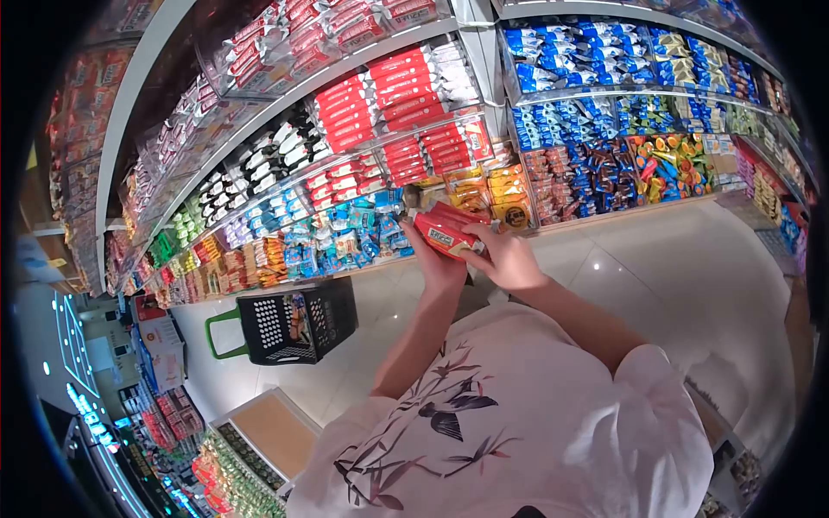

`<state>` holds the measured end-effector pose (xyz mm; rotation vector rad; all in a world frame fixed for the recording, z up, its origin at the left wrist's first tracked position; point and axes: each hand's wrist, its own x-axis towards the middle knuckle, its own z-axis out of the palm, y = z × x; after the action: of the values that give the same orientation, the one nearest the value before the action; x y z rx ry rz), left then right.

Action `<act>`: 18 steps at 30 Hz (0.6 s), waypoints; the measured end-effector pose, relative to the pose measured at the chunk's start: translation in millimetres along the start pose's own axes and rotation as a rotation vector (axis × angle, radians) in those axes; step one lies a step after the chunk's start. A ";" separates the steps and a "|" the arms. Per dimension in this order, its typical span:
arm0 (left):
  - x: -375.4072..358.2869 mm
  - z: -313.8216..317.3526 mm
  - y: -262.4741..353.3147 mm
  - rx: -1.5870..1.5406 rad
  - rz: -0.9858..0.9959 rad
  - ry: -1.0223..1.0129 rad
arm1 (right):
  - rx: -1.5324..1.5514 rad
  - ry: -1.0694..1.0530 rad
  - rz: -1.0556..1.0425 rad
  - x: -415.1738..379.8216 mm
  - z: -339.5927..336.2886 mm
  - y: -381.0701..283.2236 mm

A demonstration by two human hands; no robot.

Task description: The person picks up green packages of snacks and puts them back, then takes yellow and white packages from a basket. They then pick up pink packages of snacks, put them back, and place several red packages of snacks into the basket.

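Several red snack packets [447, 231] with a pale printed label are held together in front of my chest. My left hand [439, 266] supports them from the left and below, its fingers partly hidden behind the wrappers. My right hand [511, 257] grips their right end, thumb and fingers closed on the wrapping. Just beyond the hands, the lowest shelf row holds yellow packets [509, 192] and blue packets [367, 226]. Above these, stacked red packets [414, 91] fill a clear bin.
A black shopping basket [298, 324] with a green handle stands on the tiled floor [596, 268] to the left. Stocked shelves curve around the front, with blue-wrapped snacks [579, 56] at right. Behind on the left is a wooden-topped display [268, 436].
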<state>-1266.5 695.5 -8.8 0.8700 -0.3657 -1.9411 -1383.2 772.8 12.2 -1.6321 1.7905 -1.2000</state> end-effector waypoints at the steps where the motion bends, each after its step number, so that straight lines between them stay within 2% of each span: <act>1: -1.6 -3.9 -0.2 0.024 0.015 0.034 | 0.024 0.003 0.007 -1.6 2.8 -1.2; 7: -7.1 -13.5 7.6 0.067 -0.075 -0.056 | 0.018 0.005 0.125 -13.9 4.3 -22.2; 10: -9.5 -14.8 18.1 0.099 -0.115 -0.075 | 0.045 0.124 0.169 -20.6 17.0 -36.0; 16: -29.1 -25.9 60.2 0.168 -0.148 -0.202 | -0.055 0.391 -0.011 -29.6 46.0 -69.9; 18: -24.6 -53.7 69.2 0.066 -0.213 -0.322 | 0.003 0.464 0.063 -38.5 65.6 -69.9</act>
<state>-1176.8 686.5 3.5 0.6567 -0.5468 -2.2857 -1283.1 794.3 25.7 -1.3571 2.0872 -1.6513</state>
